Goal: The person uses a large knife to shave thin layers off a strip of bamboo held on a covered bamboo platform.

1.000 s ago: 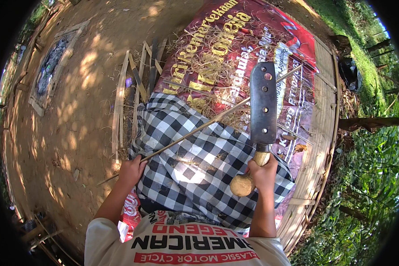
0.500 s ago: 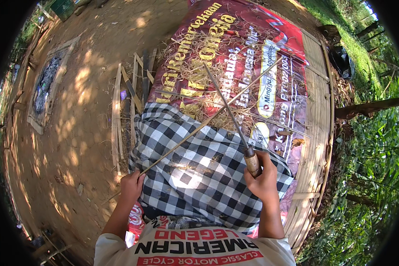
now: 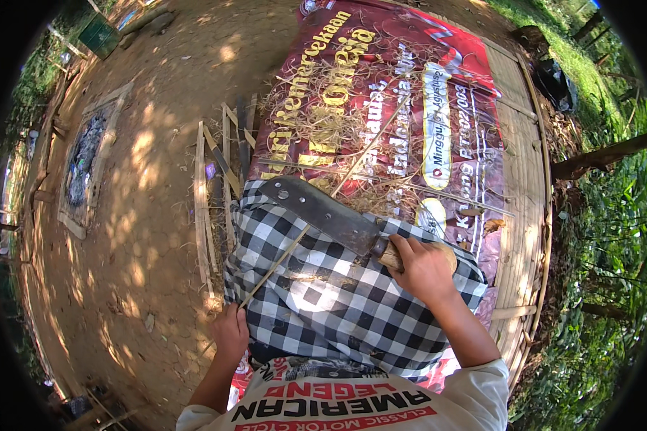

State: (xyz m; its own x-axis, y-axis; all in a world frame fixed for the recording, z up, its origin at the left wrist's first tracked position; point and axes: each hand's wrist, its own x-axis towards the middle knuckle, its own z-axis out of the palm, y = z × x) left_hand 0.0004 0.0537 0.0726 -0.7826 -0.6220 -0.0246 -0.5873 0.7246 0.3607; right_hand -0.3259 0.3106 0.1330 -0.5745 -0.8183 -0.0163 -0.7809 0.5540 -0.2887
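My right hand (image 3: 425,269) is closed round the wooden handle of a broad cleaver (image 3: 323,219) with holes in its dark blade. The blade lies across a long thin bamboo strip (image 3: 274,266), its flat side toward me. At the left edge of my lap my left hand (image 3: 230,332) grips the strip's near part. The strip slants away to the upper right, passing beneath the blade. A black-and-white checkered cloth (image 3: 366,316) covers my legs under both tools and strip.
Curly shavings (image 3: 331,108) litter a red banner (image 3: 467,144) spread over a bamboo platform (image 3: 517,223). Split bamboo pieces (image 3: 201,201) lean at its left side. On the dirt floor is a framed ash pit (image 3: 86,154). A post (image 3: 604,156) stands off to the right.
The cleaver has swung down leftward from pointing away, and its broad side now shows across the strip. My right hand has turned with it. The left hand still holds the strip.
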